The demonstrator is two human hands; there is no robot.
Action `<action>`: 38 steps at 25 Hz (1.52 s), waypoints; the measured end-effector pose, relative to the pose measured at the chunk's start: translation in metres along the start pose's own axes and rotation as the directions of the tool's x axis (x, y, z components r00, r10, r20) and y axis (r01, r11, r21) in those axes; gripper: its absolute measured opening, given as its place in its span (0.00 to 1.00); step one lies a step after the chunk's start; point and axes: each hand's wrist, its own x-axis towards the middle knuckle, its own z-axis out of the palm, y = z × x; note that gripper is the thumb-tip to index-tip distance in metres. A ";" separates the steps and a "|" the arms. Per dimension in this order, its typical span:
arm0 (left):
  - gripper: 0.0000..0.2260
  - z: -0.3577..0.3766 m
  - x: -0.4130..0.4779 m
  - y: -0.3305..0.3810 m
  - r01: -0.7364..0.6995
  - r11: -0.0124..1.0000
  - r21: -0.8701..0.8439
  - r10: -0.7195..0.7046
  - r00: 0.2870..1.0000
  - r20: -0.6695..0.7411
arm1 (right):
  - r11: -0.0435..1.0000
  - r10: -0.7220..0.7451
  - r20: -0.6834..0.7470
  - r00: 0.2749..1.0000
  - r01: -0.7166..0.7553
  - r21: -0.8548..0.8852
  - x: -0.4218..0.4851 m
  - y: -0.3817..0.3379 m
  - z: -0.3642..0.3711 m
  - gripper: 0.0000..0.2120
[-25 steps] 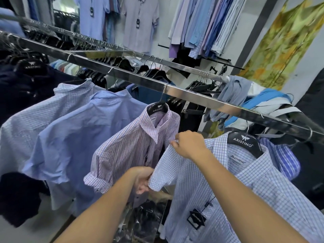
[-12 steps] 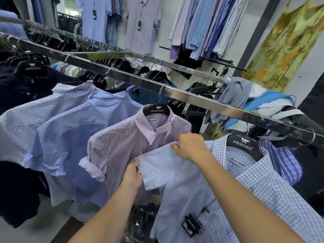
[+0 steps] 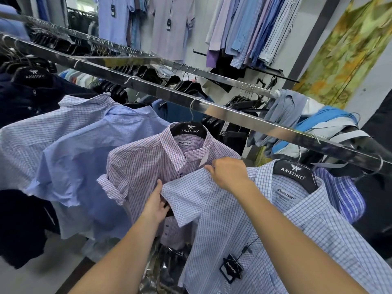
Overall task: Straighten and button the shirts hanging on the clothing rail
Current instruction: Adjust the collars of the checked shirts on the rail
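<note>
My right hand [image 3: 229, 175], just right of centre, has its fingers curled tight and pinches the shoulder seam of the blue check shirt [image 3: 222, 221]. That shirt hangs from its black hanger [image 3: 293, 172] at the right of the frame and spreads down toward the lower middle. My left hand [image 3: 157, 205], a little below centre, sits at the front corner of that shirt's short sleeve. The thumb points up along the edge and the fingers are tucked under the hem, so I cannot tell whether they are closed on cloth or only propping it. The sleeve overlaps the pink check shirt [image 3: 144, 166] at centre, whose placket shows dark buttons and looks open lower down. Both shirts hang on the clothing rail [image 3: 244, 119], which runs from upper left to right edge.

I judge this step to be spreading the sleeve flat. To do it well I should pull the two hands gently apart along the shoulder line, not downward, or the hanger will tip on its hook. The cloth is light and creases easily, so a smooth, even tension beats a tug. Once the sleeve lies square I should slide it off the pink shirt so that front is free for buttoning, minding the swing tag [image 3: 230, 268] at the bottom
</note>
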 end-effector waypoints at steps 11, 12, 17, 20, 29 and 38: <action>0.16 -0.003 0.001 -0.011 -0.167 0.959 0.229 0.198 0.973 -0.118 | 1.000 -0.005 -0.038 0.999 0.005 -0.011 -0.002 -0.002 0.003 0.26; 0.15 0.003 0.002 -0.010 -0.202 0.928 0.313 0.265 0.948 -0.175 | 1.000 -0.008 -0.043 0.999 0.007 -0.016 -0.003 -0.001 0.003 0.27; 0.14 0.023 -0.004 -0.007 -0.342 0.808 0.479 0.511 0.812 -0.283 | 0.999 -0.032 -0.084 0.996 0.030 -0.030 -0.006 0.001 0.008 0.27; 0.14 0.026 -0.004 -0.009 -0.337 0.804 0.490 0.532 0.775 -0.340 | 0.998 -0.034 -0.078 0.996 0.030 -0.052 -0.007 0.002 0.010 0.28; 0.11 0.016 -0.011 -0.024 -0.207 0.644 0.737 0.528 0.817 -0.231 | 0.994 -0.113 -0.018 0.993 0.113 -0.002 -0.009 0.012 0.007 0.19; 0.07 0.077 -0.045 -0.035 -0.509 0.421 0.750 0.343 0.856 0.388 | 0.991 -0.124 0.034 0.992 0.122 0.051 -0.010 0.027 0.017 0.18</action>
